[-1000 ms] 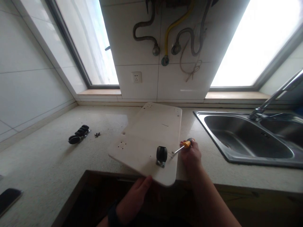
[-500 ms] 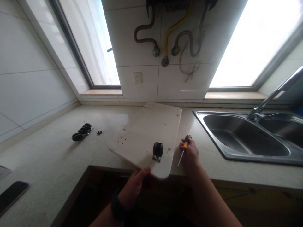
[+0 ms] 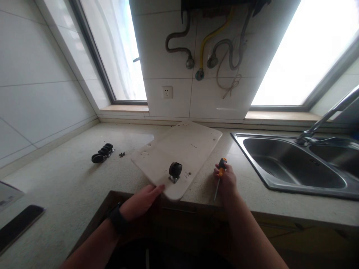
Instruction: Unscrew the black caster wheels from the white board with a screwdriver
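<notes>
A pale board (image 3: 179, 149) with rounded corners and small screw holes lies on the counter, its near corner over the front edge. One black caster wheel (image 3: 175, 170) with a metal plate stands on that near corner. My left hand (image 3: 146, 198) grips the board's near edge, thumb on top and fingers hidden underneath. To the right of the board, my right hand (image 3: 227, 179) is closed around a screwdriver (image 3: 221, 171) with an orange and grey handle, its shaft pointing down toward me. Several more caster wheels (image 3: 102, 153) lie in a row at the left, beside a small pile of screws (image 3: 121, 154).
A steel double sink (image 3: 269, 183) with a tap (image 3: 314, 132) is set into the counter (image 3: 73, 179) at the right. A dark phone-like slab (image 3: 22, 226) lies at the lower left. Pipes (image 3: 201, 56) and a socket (image 3: 167, 92) are on the back wall.
The board has turned clockwise, its near corner with the caster swinging to the left, my left hand moving along with it. My right hand still holds the screwdriver. The view has shifted slightly.
</notes>
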`<act>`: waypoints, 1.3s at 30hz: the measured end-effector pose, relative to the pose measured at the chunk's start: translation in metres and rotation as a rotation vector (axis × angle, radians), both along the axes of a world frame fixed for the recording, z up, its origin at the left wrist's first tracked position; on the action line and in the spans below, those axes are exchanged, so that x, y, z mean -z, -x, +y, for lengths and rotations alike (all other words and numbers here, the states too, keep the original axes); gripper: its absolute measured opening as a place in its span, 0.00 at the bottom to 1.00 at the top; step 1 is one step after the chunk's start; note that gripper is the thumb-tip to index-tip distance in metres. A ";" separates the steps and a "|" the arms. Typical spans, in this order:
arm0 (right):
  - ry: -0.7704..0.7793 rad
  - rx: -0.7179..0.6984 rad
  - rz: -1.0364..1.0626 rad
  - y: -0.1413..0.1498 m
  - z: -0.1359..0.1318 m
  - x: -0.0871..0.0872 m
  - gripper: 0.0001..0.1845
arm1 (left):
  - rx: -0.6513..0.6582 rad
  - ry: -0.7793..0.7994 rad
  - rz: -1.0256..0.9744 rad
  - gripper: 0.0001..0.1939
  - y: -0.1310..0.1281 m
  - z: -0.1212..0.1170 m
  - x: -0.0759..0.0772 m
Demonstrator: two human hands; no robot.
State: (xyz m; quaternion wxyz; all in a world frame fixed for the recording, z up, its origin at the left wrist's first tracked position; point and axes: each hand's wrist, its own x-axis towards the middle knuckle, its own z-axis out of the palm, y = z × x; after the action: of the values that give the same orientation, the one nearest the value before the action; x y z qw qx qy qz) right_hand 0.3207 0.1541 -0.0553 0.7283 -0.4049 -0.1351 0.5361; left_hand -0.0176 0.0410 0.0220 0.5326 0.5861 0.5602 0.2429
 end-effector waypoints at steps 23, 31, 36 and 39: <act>0.053 0.027 -0.048 0.014 -0.015 -0.015 0.15 | 0.471 -1.471 0.679 0.07 0.006 0.010 -0.005; -0.024 -0.009 0.027 0.022 -0.023 -0.032 0.10 | 0.502 -1.474 0.656 0.13 0.016 0.006 -0.005; -0.196 -0.002 0.082 0.031 -0.038 -0.057 0.14 | 0.536 -1.419 0.672 0.13 0.016 0.006 -0.007; -0.330 0.033 0.079 0.039 -0.050 -0.088 0.15 | 0.530 -1.363 0.658 0.12 0.016 0.005 -0.008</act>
State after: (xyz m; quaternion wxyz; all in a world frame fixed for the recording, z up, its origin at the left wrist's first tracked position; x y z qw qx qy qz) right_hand 0.2812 0.1041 0.0327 0.7984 -0.2604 -0.1857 0.5101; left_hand -0.0337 0.0460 0.0302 -0.0953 0.9375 0.2590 0.2117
